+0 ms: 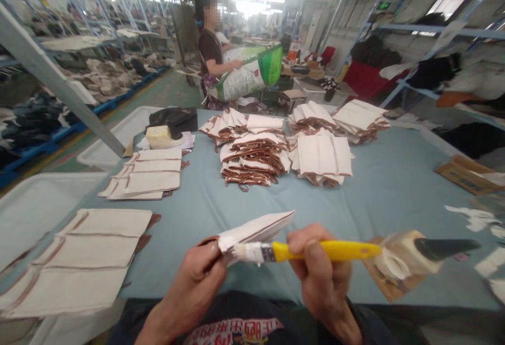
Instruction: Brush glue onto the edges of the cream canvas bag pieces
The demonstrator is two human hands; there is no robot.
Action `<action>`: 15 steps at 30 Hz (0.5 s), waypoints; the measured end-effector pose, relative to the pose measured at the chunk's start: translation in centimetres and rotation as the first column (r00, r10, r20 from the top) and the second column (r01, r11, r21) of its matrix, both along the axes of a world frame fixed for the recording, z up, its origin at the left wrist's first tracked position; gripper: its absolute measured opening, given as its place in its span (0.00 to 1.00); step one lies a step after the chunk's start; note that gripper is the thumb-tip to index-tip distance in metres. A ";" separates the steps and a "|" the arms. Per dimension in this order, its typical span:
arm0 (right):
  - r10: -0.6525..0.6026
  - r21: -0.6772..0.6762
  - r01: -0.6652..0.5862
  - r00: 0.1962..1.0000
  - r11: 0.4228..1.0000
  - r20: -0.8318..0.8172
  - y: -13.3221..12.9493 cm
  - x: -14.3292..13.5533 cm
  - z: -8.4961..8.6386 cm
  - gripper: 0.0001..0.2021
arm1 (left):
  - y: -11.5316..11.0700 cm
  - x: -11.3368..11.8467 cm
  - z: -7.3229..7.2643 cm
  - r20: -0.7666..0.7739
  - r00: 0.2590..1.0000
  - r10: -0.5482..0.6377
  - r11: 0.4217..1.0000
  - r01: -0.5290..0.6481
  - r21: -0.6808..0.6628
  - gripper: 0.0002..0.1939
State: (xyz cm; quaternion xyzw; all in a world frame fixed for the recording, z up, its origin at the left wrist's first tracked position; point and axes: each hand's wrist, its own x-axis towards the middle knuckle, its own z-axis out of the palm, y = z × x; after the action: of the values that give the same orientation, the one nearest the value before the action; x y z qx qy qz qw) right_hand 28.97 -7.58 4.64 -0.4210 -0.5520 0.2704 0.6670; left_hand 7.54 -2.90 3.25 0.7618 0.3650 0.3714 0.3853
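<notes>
Along the left side of the table (189, 198), a near row of cream pieces (98, 250) and a farther row of cream pieces (152, 170) lie flat and overlapping; they look set apart for this work, though whether they are finished cannot be told. Next, the left hand (193, 274) has its fingers pinched on the near end of one cream piece (256, 229), raised above the table before the person's body. Brushing here seems under way rather than complete (white stuff coats the bristles, which meet that pinched end). Behind, the heaped stacks (256, 156) suggest plenty of pieces, done or waiting, which I cannot tell. The held piece's long axis slants from the left fingers rightward and away from the person, its free tip pointing that way. The brush (281, 251) lies nearly level across the view, bristles leftward, its yellow handle gripped by the fingers of the right hand (319, 266) and pointing right, towards a pale container (424, 253) with a dark handle.
</notes>
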 end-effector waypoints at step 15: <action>-0.097 0.186 0.027 0.922 0.982 0.376 3.8 0.0 0.7 0.17 | 0.5 0.2 -0.2 0.329 0.944 0.016 0.580 0.259 -0.772 0.25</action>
State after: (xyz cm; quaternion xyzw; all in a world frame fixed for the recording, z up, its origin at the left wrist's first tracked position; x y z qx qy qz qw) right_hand 28.93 -3.81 5.37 -0.4218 -0.6799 0.1114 0.5894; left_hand 7.78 -2.44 3.10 0.4615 0.3765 0.2489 0.7637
